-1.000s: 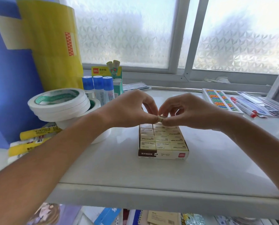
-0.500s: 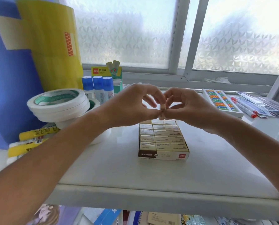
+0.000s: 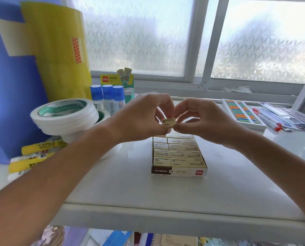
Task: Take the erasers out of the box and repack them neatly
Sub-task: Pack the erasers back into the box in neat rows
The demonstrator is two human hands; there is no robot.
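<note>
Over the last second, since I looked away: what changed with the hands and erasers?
Both hands lifted one eraser clear of the box and turned it label-up; the left hand and right hand still pinch it between them. The box, its remaining erasers and the tape rolls stayed put.

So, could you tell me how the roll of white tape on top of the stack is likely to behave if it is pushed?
The top tape roll lies flat on another roll, so it would probably slide rather than roll. It looks wide and hollow, so likely light. Near the stack's edge it might tip off.
</note>
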